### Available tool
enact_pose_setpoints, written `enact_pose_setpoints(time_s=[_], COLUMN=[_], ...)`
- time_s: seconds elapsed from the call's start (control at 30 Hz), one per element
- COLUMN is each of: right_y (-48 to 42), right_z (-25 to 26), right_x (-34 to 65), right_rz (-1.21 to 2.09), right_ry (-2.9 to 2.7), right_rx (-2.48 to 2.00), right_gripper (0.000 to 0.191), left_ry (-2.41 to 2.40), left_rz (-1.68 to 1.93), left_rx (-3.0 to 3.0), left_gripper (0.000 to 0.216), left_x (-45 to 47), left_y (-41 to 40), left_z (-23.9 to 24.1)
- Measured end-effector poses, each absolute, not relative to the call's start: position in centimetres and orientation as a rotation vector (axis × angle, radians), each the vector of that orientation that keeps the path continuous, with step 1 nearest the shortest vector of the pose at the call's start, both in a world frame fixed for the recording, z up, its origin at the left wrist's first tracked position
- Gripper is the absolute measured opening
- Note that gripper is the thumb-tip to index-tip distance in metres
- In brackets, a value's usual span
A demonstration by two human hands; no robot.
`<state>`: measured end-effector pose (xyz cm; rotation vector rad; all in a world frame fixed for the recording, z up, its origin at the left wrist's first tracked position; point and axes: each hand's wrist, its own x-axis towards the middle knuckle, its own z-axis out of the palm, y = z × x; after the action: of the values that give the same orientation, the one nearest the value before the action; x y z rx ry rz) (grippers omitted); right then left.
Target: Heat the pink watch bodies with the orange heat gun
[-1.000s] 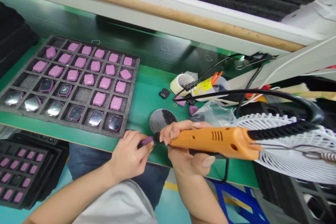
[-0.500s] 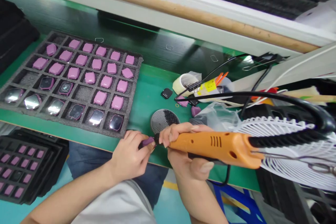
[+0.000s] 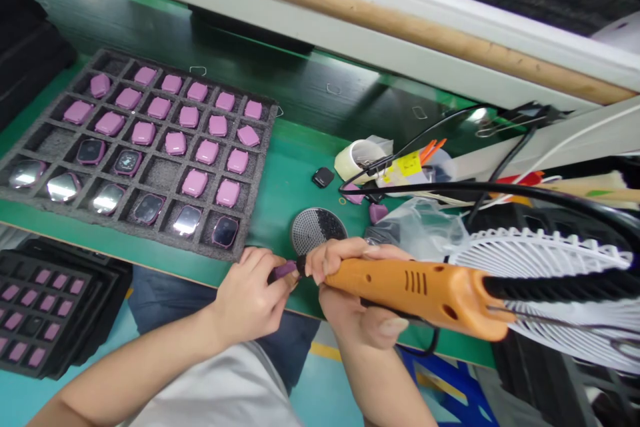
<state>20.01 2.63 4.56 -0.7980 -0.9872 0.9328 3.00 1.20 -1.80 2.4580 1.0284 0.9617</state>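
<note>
My left hand (image 3: 253,295) is closed around a purple watch case (image 3: 283,271) held on edge above the bench front. In my right hand (image 3: 357,280) lies an orange electric screwdriver (image 3: 415,290), gripped level with its black tip against the watch case; the exact contact point is hidden by my fingers. Just behind both hands stands a round dish of small perforations (image 3: 316,230), partly covered with dark screws. To the left a grey foam tray (image 3: 163,173) holds purple watch cases in its compartments, several with dark screens facing up.
A tape roll (image 3: 353,163), a small black part (image 3: 323,177) and a clear plastic bag (image 3: 420,223) lie on the green bench (image 3: 280,167). A white fan guard (image 3: 545,250) stands at right beneath the screwdriver's cable. Stacked trays (image 3: 45,307) sit lower left.
The view has shifted slightly. Both hands keep their hold, with the screwdriver still against the watch case.
</note>
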Motion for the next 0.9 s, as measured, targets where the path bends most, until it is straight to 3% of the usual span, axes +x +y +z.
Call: enact_pose_setpoints(time_s=[0.4,0.63,0.9], right_y=[3.1,4.9,5.6], right_z=[4.9,5.0,3.4], right_x=[20.3,22.3,21.9], right_rz=[0.985,0.709,0.678], right_ry=[-0.983,-0.89,-0.82], right_rx=[-0.761,-0.816,-0.872], right_gripper=[0.052,0.051,0.059], left_ry=[1.035,1.17,1.042], left_rz=[0.947,0.83,0.825], left_rx=[2.475,2.494,2.455], left_gripper=[0.018,0.026,0.025], left_x=[3.0,3.3,3.1], left_y=[1.2,1.2,1.4], left_z=[-1.9,-1.6,-1.4])
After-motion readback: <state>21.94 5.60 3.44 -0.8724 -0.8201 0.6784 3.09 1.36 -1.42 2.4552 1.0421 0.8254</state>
